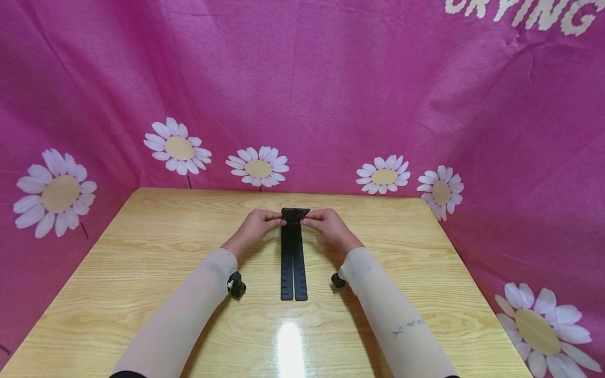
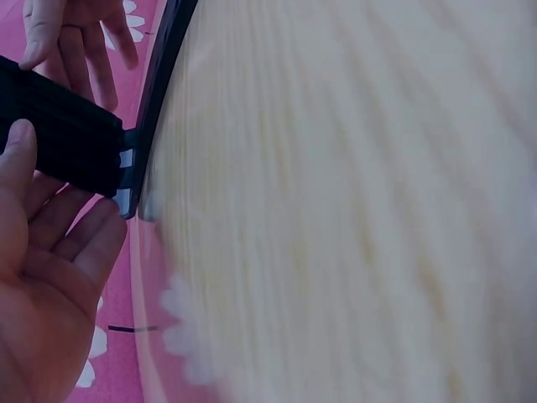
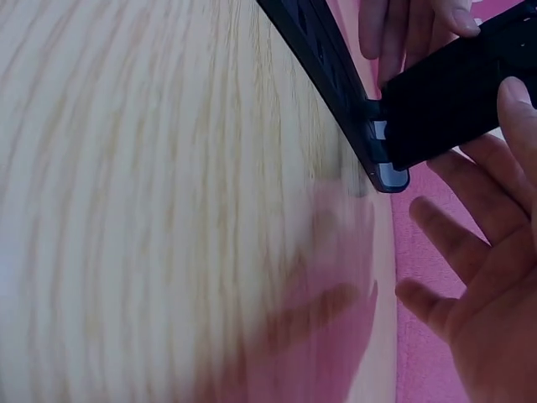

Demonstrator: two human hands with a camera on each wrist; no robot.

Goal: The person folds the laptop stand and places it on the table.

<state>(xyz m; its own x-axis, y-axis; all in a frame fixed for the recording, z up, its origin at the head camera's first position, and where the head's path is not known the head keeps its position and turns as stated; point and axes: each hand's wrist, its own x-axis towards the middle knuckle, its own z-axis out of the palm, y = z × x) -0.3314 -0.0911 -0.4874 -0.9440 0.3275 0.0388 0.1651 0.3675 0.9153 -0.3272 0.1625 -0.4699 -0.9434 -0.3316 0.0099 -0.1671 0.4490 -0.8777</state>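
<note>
A black folding stand [image 1: 287, 273] is in the middle of the table, its flat base split into two notched legs pointing toward me. From its far end rises a hinged plate [image 1: 294, 214], tilted up from the base. My left hand [image 1: 257, 224] pinches the plate's left edge between thumb and fingers. Opposite it, my right hand [image 1: 328, 226] pinches the right edge. Both wrist views show the thumbs on one face of the plate [image 3: 453, 92] and the fingers behind it. At the plate's lower end, hinge tabs [image 2: 127, 158] join it to the base.
The light wood table [image 1: 142, 273] reflects a bright spot near its front. A pink cloth [image 1: 312, 94] with white daisies hangs behind it and along both sides. Small black devices [image 1: 236, 286] are strapped at both wrists, over pale sleeves [image 1: 392, 310].
</note>
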